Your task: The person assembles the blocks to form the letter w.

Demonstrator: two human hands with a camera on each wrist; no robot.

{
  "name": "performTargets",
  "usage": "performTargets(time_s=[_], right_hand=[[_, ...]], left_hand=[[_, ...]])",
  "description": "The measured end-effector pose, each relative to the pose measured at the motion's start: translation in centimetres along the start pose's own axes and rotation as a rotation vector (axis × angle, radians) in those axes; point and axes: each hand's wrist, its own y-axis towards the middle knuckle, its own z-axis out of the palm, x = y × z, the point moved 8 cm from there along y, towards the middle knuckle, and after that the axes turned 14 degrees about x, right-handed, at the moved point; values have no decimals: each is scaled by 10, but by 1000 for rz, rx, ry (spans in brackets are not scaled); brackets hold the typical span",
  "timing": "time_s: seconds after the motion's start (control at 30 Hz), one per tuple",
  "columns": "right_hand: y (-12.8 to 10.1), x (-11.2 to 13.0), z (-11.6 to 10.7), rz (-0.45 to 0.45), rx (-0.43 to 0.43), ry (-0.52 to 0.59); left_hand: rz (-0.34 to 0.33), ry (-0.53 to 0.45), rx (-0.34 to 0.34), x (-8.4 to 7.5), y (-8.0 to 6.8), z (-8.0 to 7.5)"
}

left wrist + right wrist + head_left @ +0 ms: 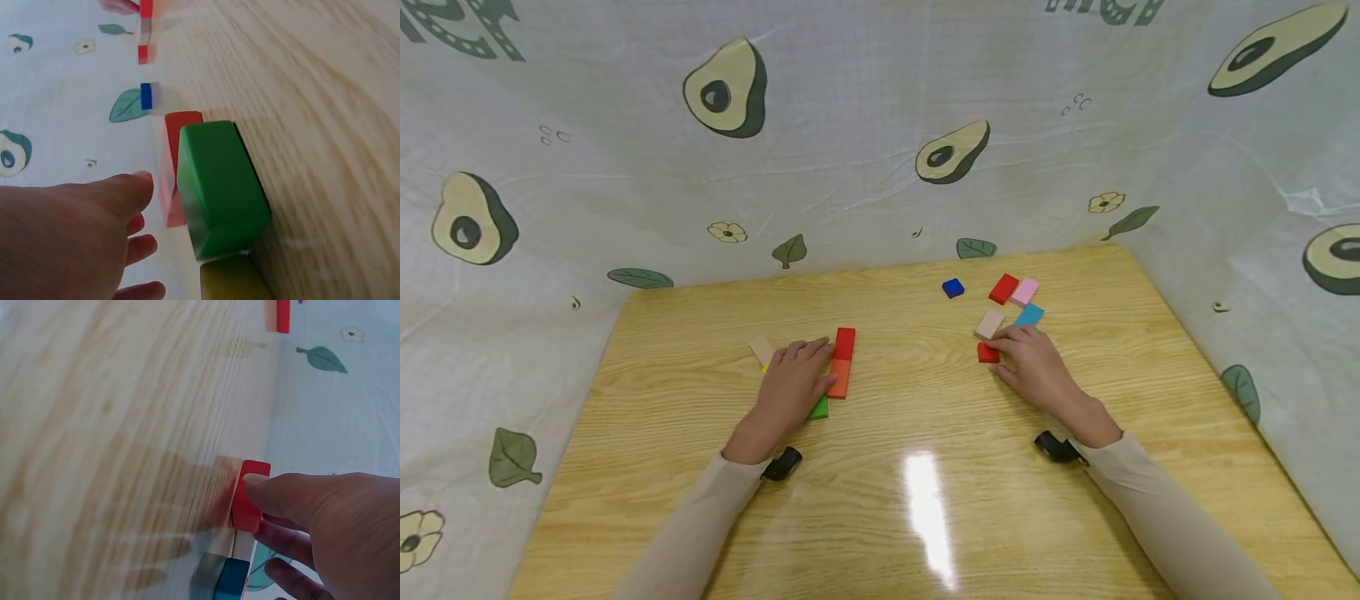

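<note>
Beside the green block (pixel 222 178), the left hand (pixel 792 383) has loose, ungripping fingers; well right of that block, the right hand (pixel 1039 367) pinches a small red block (pixel 988 355), likely for steadiness

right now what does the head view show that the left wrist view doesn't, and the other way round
Only the head view: the light-blue block, the tan block near the left hand, and the beige sleeves.

Only the left wrist view: the green block uncovered, a dark-yellow block beside it; from the head, the left hand hides that spot.

Both: the left hand, the green block itself, the dark-blue block and the right hand.
</note>
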Motion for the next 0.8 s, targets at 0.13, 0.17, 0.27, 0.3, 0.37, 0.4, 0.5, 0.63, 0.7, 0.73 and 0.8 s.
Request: performTargets(time_s=[0.13, 0.17, 0.27, 0.3, 0.37, 0.4, 0.5, 0.63, 0.7, 0.73, 0.8], right_hand=[[2, 1, -1, -3, -9, -17], [2, 1, -1, -4, -9, -21], [3, 2, -1, -4, -6, -30], [4, 2, -1, -3, -1, -31], [4, 1, 0, -1, 6, -32], [4, 2, 0, 0, 10, -29], [4, 2, 1, 3, 17, -20], [4, 3, 0, 1, 15, -14], [4, 3, 0, 3, 14, -15], [4, 3, 0, 2, 16, -16], [5, 4, 0, -1, 19, -25]], left_hand=[[16, 10, 40, -4, 5, 5], [19, 13, 49, -4, 6, 6], [25, 19, 67, -6, 8, 8], [27, 18, 71, -6, 7, 9], [31, 27, 72, -7, 7, 10], [32, 31, 75, -7, 7, 10], [35, 42, 79, -7, 6, 12], [35, 45, 74, -9, 6, 11], [32, 42, 70, -9, 6, 10], [30, 38, 70, -10, 6, 9], [23, 32, 74, -10, 6, 9]])
